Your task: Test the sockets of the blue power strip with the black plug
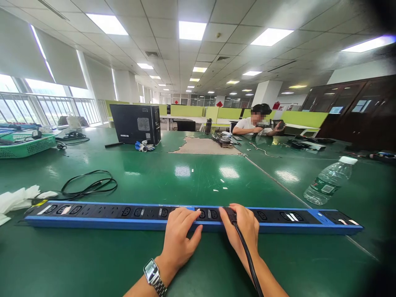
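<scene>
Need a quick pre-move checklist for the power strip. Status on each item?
1. Plug in hand: ok; right hand holds the black plug.
2. Power strip has a hand on it: ok; left hand rests there.
3. Plug fully seated: cannot tell; fingers hide the contact.
4. Table free of scraps: not ok; white scraps lie beyond the strip.
5. Bottle capped: ok; white cap on.
</scene>
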A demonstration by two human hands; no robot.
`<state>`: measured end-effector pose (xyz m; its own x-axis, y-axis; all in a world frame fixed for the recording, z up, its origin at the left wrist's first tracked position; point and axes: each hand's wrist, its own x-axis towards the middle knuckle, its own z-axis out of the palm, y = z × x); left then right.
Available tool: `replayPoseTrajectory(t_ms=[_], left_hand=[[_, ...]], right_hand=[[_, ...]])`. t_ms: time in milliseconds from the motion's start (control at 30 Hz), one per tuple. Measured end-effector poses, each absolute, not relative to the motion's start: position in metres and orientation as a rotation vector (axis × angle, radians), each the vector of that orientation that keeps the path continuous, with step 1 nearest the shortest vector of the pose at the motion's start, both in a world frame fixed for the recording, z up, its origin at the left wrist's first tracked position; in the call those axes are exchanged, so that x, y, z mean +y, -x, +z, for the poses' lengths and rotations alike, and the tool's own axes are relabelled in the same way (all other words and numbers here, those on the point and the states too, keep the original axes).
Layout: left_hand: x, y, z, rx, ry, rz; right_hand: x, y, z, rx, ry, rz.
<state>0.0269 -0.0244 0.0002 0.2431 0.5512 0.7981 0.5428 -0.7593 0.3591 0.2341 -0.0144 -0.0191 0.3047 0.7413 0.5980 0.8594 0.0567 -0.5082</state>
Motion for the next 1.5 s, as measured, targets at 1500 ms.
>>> replayPoseTrajectory(t_ms=[1500], left_hand=[[-0.029,-0.029,0.000,1.078,-2.496,1.557]], right_hand=[[-0.041,-0.187,0.005,-1.901,0.922,-0.240]])
